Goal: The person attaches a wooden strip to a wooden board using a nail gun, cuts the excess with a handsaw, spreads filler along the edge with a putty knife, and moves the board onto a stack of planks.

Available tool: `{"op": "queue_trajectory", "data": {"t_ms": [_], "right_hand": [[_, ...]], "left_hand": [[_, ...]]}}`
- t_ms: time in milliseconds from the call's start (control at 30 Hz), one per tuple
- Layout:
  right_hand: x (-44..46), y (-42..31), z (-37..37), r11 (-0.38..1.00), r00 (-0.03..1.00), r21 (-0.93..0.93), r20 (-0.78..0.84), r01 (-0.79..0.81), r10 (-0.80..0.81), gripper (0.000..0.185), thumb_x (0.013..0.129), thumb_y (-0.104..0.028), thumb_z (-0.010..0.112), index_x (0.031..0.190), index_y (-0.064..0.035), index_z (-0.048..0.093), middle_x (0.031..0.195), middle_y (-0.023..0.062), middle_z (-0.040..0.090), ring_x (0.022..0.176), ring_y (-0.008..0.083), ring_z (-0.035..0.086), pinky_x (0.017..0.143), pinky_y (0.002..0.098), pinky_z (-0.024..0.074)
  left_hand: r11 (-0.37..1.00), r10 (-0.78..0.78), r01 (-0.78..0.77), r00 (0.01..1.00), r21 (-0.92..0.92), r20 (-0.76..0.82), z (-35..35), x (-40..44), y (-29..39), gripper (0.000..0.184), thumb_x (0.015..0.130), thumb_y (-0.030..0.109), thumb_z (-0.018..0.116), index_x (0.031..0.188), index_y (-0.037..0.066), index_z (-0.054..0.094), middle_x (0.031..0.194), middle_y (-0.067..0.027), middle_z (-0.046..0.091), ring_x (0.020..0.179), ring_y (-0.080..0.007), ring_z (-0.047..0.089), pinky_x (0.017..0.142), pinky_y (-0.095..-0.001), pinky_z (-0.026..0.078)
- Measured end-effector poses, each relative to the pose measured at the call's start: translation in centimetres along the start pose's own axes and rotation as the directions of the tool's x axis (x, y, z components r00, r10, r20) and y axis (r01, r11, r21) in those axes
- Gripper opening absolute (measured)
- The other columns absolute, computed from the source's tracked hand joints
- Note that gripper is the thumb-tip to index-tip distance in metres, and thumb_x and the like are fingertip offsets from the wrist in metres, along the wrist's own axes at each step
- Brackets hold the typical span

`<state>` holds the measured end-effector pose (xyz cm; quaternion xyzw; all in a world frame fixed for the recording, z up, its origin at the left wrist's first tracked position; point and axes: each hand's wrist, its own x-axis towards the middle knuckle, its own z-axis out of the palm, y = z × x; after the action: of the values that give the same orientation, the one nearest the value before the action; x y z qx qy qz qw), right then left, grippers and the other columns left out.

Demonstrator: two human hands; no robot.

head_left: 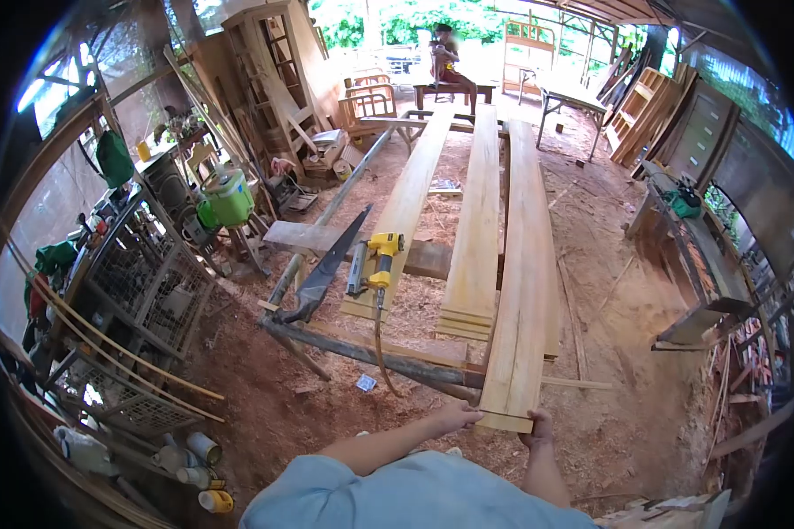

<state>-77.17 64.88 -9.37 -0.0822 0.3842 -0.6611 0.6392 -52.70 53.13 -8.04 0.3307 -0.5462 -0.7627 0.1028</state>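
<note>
Both hands are at the near end of a long wooden plank [513, 353], which runs away from me over a metal frame [370, 342]. My left hand [457, 417] closes on the plank's left corner, and my right hand [539, 427] grips its right corner. A second board edge seems to show just under the top one at this end. To the left lie a middle stack of planks [472, 238] and another plank row [415, 194]. A yellow nail gun [384, 256] with a hose rests on that left row, near a handsaw [326, 275].
A person [445, 57] sits on a bench at the far end. Wire-mesh shelving [146, 273] and a green container [228, 196] stand left. On the right is a workbench [701, 242]. Sawdust and shavings cover the floor, with a loose wood strip [578, 383] beside the frame.
</note>
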Motion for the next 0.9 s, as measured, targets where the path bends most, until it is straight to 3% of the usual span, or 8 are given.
{"op": "queue_trajectory", "data": {"t_ms": [67,167,267,400,467,567,800,900], "right_hand": [[0.2,-0.4,2.2,1.000,0.994,0.007,-0.114,0.000,0.001,0.037,0.077,-0.011,0.061,0.111,0.0026,0.063,0.102,0.0135,0.070,0.090,0.0293,0.069,0.084,0.0416,0.0571],[0.3,0.1,2.0,0.998,0.995,0.052,-0.087,-0.039,0.043,0.033,0.081,-0.014,0.062,0.110,0.0026,0.062,0.097,0.0126,0.070,0.088,0.0293,0.069,0.085,0.0421,0.0574],[0.5,0.3,0.8,0.986,0.998,0.158,-0.042,-0.048,0.055,0.030,0.088,-0.019,0.062,0.109,0.0021,0.061,0.093,0.0120,0.069,0.087,0.0312,0.069,0.085,0.0427,0.0574],[-3.6,-1.2,8.8,0.998,0.995,0.068,-0.101,0.009,-0.002,0.034,0.093,-0.022,0.059,0.117,0.0032,0.059,0.101,0.0144,0.069,0.092,0.0329,0.069,0.085,0.0443,0.0581],[-4.7,-0.7,13.9,0.978,0.998,0.205,-0.061,0.034,-0.022,0.040,0.092,-0.019,0.059,0.124,0.0046,0.055,0.112,0.0172,0.067,0.097,0.0334,0.068,0.085,0.0452,0.0585],[-2.0,3.0,13.6,0.997,0.998,0.031,0.028,-0.064,0.063,0.052,0.089,-0.020,0.061,0.134,0.0040,0.050,0.125,0.0193,0.063,0.109,0.0363,0.065,0.095,0.0488,0.0540],[0.2,13.0,19.8,0.972,0.972,-0.023,-0.049,-0.232,0.231,0.050,0.087,-0.016,0.060,0.132,0.0044,0.051,0.120,0.0186,0.065,0.107,0.0347,0.065,0.095,0.0469,0.0536],[0.9,14.6,24.0,0.975,0.970,0.034,-0.097,-0.221,0.224,0.047,0.088,-0.017,0.060,0.130,0.0034,0.052,0.115,0.0175,0.066,0.107,0.0324,0.065,0.094,0.0442,0.0538]], "left_hand": [[0.989,0.068,-0.063,0.997,0.135,-0.036,-0.6,-0.4,-0.3,0.037,0.090,0.036,0.072,0.087,0.001,0.064,0.084,-0.0077,0.066,0.076,-0.0122,0.061,0.066,-0.0278,0.051],[0.999,-0.040,0.040,0.998,-0.014,-0.050,-1.4,-2.2,3.3,0.023,0.094,0.025,0.068,0.086,0.003,0.069,0.074,0.0002,0.062,0.065,-0.0084,0.056,0.060,-0.0242,0.046],[0.993,0.008,-0.006,1.000,0.120,-0.018,-1.3,-3.8,6.2,0.028,0.093,0.028,0.070,0.087,0.001,0.069,0.078,-0.0032,0.066,0.067,-0.0103,0.061,0.061,-0.0252,0.050],[0.999,0.044,-0.045,0.999,0.024,0.010,-2.0,-7.1,9.6,0.034,0.092,0.033,0.071,0.087,-0.001,0.069,0.078,-0.0053,0.068,0.069,-0.0118,0.064,0.061,-0.0262,0.053],[1.000,-0.008,0.008,0.998,-0.012,-0.063,-3.0,-9.2,11.7,0.041,0.092,0.037,0.070,0.097,-0.004,0.068,0.075,-0.0059,0.066,0.064,-0.0137,0.063,0.057,-0.0279,0.054],[0.991,-0.012,0.026,0.994,0.133,-0.106,-7.3,-8.5,8.0,0.044,0.093,0.042,0.067,0.102,-0.001,0.070,0.073,-0.0051,0.065,0.062,-0.0133,0.062,0.054,-0.0278,0.053],[0.998,0.020,-0.031,0.974,-0.046,-0.224,-18.1,-11.5,4.8,0.044,0.093,0.042,0.066,0.087,-0.001,0.071,0.070,-0.0051,0.064,0.058,-0.0137,0.060,0.049,-0.0306,0.048],[0.979,-0.007,0.041,0.985,0.197,-0.174,-20.8,-15.4,8.2,0.036,0.092,0.035,0.067,0.084,-0.001,0.069,0.080,-0.0063,0.068,0.065,-0.0106,0.061,0.056,-0.0294,0.048]]}}
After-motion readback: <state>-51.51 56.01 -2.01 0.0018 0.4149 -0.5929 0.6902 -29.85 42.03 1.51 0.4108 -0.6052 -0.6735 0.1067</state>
